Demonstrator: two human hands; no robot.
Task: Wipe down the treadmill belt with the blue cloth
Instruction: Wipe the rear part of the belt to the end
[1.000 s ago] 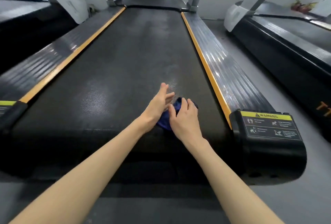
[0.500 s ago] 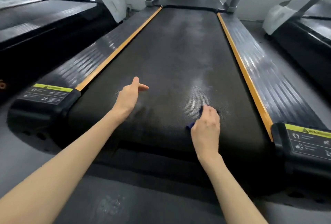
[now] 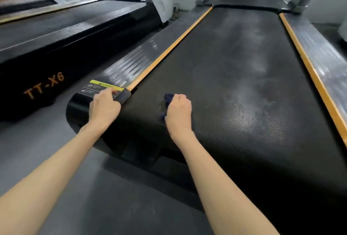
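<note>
Two bare hands are seen at the near end of the machine, and every place is given from the black plastic end cap [image 3: 80, 103] with its yellow warning label. On that cap the left hand [image 3: 104, 106] is braced, its fingers bent over the top edge at the label. Just to the right of the cap, on the black, finely dimpled rubber treadmill belt [image 3: 234, 84], the small dark blue cloth [image 3: 168, 98] is bunched under the right hand [image 3: 178, 111], whose fingers are curled round it in a loose fist; only folds on the cap side of the knuckles are shown. The cloth is judged to be light, soft and limp, so it is best gathered in the palm and pressed down, since nothing rigid is offered to pinch. The belt looks matt and grippy, with pale dusty smears farther up its length from the cap. From the cap a flat orange strip [image 3: 169, 50] and a ribbed, glossy grey side rail [image 3: 127, 65] are carried away towards the uprights.
</note>
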